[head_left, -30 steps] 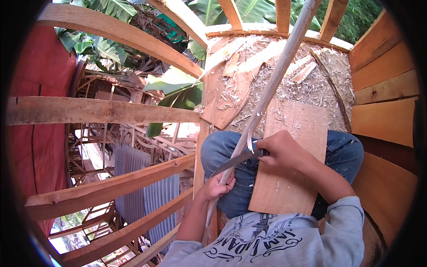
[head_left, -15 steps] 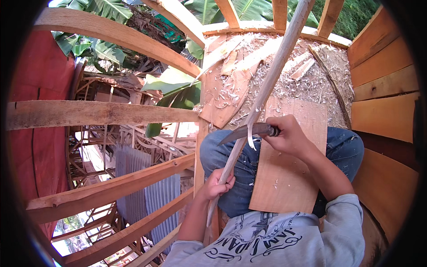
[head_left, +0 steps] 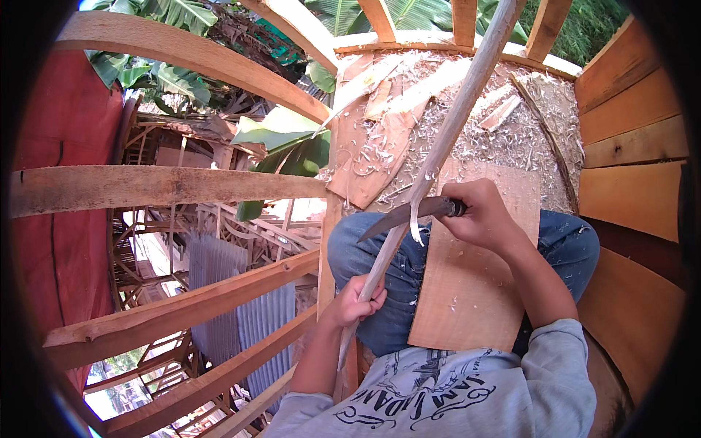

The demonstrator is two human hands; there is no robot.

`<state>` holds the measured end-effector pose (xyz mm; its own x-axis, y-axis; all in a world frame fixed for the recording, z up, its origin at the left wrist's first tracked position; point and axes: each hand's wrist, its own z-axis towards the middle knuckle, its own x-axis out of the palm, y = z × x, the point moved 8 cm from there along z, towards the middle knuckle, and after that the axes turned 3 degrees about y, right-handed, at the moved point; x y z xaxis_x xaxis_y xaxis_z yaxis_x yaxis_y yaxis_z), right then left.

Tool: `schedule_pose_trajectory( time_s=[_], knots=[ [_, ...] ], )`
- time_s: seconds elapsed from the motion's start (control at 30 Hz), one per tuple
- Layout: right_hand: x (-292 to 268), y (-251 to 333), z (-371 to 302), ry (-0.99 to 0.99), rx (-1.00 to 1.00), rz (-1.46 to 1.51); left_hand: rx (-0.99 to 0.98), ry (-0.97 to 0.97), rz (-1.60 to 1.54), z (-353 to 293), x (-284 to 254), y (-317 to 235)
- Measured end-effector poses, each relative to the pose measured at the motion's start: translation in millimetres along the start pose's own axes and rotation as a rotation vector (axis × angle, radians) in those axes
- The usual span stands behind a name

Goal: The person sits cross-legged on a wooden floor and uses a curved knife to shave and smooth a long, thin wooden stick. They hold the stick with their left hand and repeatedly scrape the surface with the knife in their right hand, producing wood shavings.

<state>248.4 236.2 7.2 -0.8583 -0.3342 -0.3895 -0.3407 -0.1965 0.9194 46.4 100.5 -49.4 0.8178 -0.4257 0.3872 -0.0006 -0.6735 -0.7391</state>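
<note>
A long, pale wooden pole (head_left: 451, 130) slants from the upper right down past my left side. My left hand (head_left: 355, 301) is closed around its lower part. In my right hand (head_left: 482, 212) is a knife (head_left: 401, 217) with a dark, broad, pointed blade, its handle mostly covered by my fingers. The blade lies across the pole, its tip pointing left. A thin curled wood shaving (head_left: 416, 225) hangs from the pole at the blade. Under my right forearm, a flat wooden board (head_left: 467, 292) rests on my lap between my knees.
Shavings (head_left: 467, 109) and loose wood pieces (head_left: 380, 139) cover the floor ahead, with a dark stick (head_left: 546, 131) at right. Wooden rails (head_left: 175, 188) fence the left side over a drop, where corrugated sheets (head_left: 266, 336) show. A plank wall (head_left: 628, 190) stands close on my right.
The view has shifted slightly. The knife remains across the pole at nearly the same place, and the shaving still hangs there. Both hands keep their grip.
</note>
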Motion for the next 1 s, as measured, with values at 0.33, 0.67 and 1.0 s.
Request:
schedule_pose_trajectory(
  time_s=[0.33,0.67,1.0],
  knots=[
    [-51,-5,-7,-0.432,0.035,0.332,0.033,0.025,-0.069,0,-1,4],
    [29,13,-29,0.138,-0.116,-0.029,-0.005,-0.014,-0.090,1,-3,6],
    [16,-12,-20,-0.154,0.026,0.150,0.037,0.054,-0.071,1,-1,4]
  ],
)
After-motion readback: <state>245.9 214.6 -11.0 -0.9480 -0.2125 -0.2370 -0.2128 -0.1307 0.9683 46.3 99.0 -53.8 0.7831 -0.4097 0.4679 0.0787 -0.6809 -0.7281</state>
